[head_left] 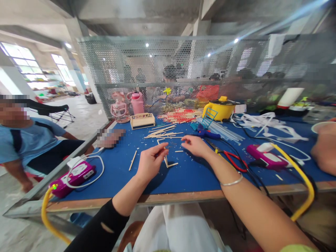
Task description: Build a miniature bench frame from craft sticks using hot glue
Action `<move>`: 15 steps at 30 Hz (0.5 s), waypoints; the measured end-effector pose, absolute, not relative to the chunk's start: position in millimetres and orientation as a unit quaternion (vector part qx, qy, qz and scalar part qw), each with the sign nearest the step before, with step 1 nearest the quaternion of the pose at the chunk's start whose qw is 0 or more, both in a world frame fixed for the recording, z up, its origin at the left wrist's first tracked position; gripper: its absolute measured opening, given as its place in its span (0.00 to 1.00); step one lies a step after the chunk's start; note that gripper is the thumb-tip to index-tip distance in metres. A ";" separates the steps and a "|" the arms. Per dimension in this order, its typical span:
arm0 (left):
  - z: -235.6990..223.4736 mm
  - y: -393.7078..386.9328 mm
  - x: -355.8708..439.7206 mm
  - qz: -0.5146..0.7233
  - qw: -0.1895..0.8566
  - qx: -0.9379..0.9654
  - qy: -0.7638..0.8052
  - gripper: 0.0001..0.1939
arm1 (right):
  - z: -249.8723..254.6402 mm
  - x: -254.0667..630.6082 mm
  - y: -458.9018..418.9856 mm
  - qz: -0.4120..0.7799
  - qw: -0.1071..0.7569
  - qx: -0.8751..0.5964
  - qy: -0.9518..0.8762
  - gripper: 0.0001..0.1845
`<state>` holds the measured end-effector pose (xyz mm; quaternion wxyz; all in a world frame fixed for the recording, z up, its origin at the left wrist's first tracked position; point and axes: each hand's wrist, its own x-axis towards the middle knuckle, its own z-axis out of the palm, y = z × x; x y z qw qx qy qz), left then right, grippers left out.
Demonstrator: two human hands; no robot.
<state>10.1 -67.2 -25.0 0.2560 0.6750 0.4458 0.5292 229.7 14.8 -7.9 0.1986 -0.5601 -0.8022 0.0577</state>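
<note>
My left hand point(152, 160) pinches a small angular frame of thin wooden sticks point(172, 164) between thumb and fingers. One leg of it points right, low over the blue table top; another end shows above the fingers. To the right, my right hand point(196, 146) hovers with loosely curled fingers slightly apart, and I see nothing held in it. Its fingertips are near the end of a stick in the loose pile point(161, 132). A short stick piece point(179, 151) lies between the hands, and a longer stick point(132, 160) lies left of my left hand.
A blue glue gun point(208, 134) and red-handled pliers point(235, 161) lie right of my right hand. Purple power strips point(75, 177) with cables flank the workspace. Behind are a small wooden frame point(143, 121), red-tipped sticks point(181, 115) and a yellow pot point(219, 109). People sit nearby.
</note>
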 end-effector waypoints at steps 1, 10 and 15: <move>-25.2 -67.2 10.0 0.531 0.257 0.674 0.444 0.17 | -2.3 236.3 22.6 0.042 0.205 -0.587 -0.782 0.16; -23.6 -69.7 10.6 0.526 0.243 0.685 0.441 0.16 | 0.5 283.1 79.0 -0.014 0.110 -0.778 -0.618 0.23; -25.8 -69.6 12.1 0.523 0.256 0.693 0.424 0.16 | -10.1 287.9 85.1 -0.007 0.114 -0.779 -0.617 0.26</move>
